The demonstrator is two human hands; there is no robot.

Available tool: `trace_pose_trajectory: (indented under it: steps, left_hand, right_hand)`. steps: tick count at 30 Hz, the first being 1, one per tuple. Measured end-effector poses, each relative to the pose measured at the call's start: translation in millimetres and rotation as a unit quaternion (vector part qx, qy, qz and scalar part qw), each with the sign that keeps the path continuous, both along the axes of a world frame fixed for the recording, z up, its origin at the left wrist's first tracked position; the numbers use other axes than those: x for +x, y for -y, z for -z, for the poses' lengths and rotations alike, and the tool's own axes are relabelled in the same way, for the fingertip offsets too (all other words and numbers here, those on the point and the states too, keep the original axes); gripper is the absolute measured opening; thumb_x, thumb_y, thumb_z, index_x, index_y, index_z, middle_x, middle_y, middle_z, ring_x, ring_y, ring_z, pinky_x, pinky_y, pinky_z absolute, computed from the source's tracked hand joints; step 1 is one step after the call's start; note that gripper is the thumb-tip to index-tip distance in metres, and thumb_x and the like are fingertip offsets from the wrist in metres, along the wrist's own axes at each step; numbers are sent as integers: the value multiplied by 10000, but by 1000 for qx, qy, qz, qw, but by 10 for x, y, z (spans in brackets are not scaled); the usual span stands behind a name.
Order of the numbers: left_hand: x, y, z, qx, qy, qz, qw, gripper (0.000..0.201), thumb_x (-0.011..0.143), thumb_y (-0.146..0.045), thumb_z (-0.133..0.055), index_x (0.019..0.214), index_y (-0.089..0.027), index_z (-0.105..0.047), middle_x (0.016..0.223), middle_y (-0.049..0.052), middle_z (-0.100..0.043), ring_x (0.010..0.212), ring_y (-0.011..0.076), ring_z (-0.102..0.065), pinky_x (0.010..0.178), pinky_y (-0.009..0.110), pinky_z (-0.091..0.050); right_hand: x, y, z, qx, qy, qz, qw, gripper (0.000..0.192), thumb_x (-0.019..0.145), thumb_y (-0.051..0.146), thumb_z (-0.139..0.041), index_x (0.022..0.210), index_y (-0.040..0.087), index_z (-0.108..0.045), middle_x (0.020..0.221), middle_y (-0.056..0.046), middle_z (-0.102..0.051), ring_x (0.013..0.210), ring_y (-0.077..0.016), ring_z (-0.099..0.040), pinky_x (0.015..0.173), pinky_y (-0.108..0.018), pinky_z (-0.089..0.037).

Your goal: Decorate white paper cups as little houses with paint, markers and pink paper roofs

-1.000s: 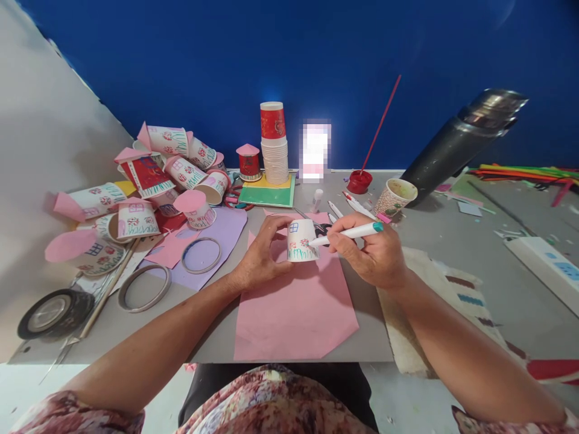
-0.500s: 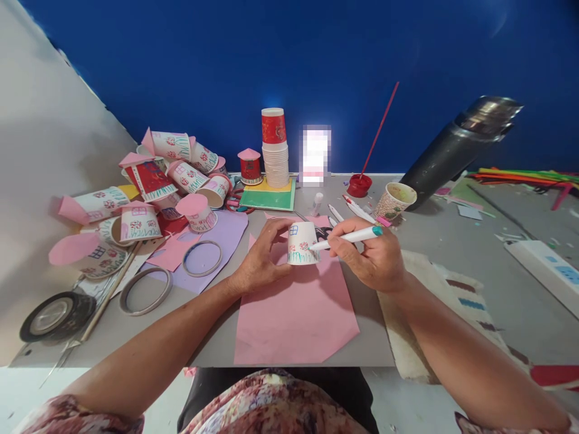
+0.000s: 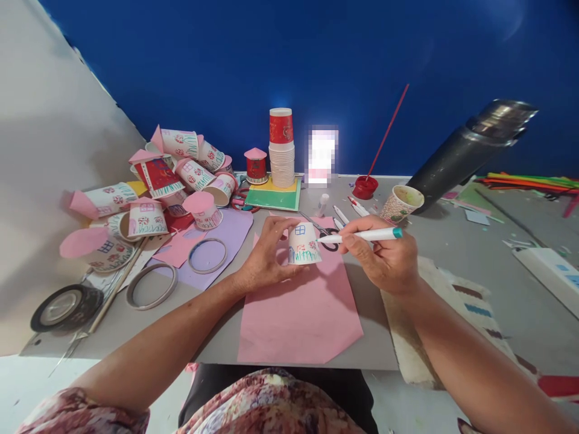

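My left hand [image 3: 271, 256] is closed on a white paper cup [image 3: 304, 241], thumb below and fingers above, over a sheet of pink paper [image 3: 301, 319]. The cup carries a drawn blue window, red flowers and green grass strokes. A white marker with a green end [image 3: 373, 235] is pinched in my right hand [image 3: 384, 259], its tip at or very near the cup's right side; whether it touches I cannot tell. Just behind the cup lie black-handled scissors [image 3: 332, 241], partly hidden by my right hand.
Decorated cups with pink paper tops [image 3: 149, 220] are heaped at the left, near tape rings [image 3: 151, 288]. A tall cup stack [image 3: 283, 163] stands at the back. To the right are a patterned cup [image 3: 402, 205], a black thermos [image 3: 456, 160], a cloth [image 3: 420, 337] and a power strip [image 3: 549, 271].
The marker tip has shifted from the red flower toward the cup's right edge and slightly up. The cup has turned slightly in my left hand. The whole view has moved a little.
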State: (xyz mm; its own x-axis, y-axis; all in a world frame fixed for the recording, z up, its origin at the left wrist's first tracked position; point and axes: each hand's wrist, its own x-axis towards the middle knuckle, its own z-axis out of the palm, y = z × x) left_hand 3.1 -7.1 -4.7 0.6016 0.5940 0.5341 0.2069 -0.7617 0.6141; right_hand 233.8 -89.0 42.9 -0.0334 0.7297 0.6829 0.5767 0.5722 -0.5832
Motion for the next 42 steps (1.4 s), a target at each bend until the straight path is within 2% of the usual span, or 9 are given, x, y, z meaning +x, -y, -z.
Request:
trace_pose_trajectory:
  steps: [5,9,12,16,27,34,42]
  left_hand:
    - [7,-2,-8,30,-3,-9,999,784,731,-309,-856,1409,-268,-465,1315,111,-588,1212,308,-569,998,477,-544]
    - [9,10,-10,12,-21,-13,1000,735,719,-343,-874,1348,-263,-503,1315,112,-583,1243,320,-563,999,469,-549]
    - [8,22,-7,-7,-27,-15,1000,748,715,-373,-884,1349,-260,-505,1315,114,-579,1250,324,-555,970,453,-563]
    - [13,27,-3,5,-19,-9,1000,711,736,-394,-875,1331,-256,-510,1311,112,-580,1244,318,-554,985,462,-556]
    - [35,50,-11,19,-9,1,1000,690,736,-335,-862,1319,-266,-499,1267,101,-587,1214,307,-558,996,472,-550]
    - [35,54,10,1,-21,-8,1000,705,718,-338,-859,1323,-273,-504,1267,104,-559,1212,310,-553,973,472,-568]
    - [42,71,2,25,-24,-18,999,759,678,-303,-881,1333,-285,-499,1263,94,-546,1214,316,-540,1058,531,-516]
  right_hand:
    - [-38,7,32,-1,27,-12,1000,163,973,302,-641,852,221,-714,675,9,-722,495,-122,-571,494,-265,-444]
    - [-58,18,16,-2,45,-7,999,178,975,298,-634,841,219,-719,656,12,-713,477,-112,-544,487,-257,-436]
    - [-69,21,11,-4,51,-21,998,161,969,282,-642,845,213,-719,704,1,-741,484,-105,-542,492,-252,-439]
    - [-75,14,32,1,56,-31,998,138,962,256,-651,848,211,-716,718,8,-747,486,-96,-534,499,-243,-437]
    - [-59,-2,49,-17,45,-20,999,171,981,303,-640,854,219,-717,664,16,-705,495,-109,-550,509,-248,-439]
    - [-69,-4,65,-26,42,-19,999,170,978,314,-641,860,226,-726,682,10,-722,508,-118,-562,526,-253,-459]
    - [-88,2,59,-28,35,-34,998,142,967,290,-652,866,219,-722,749,2,-755,507,-100,-562,516,-239,-452]
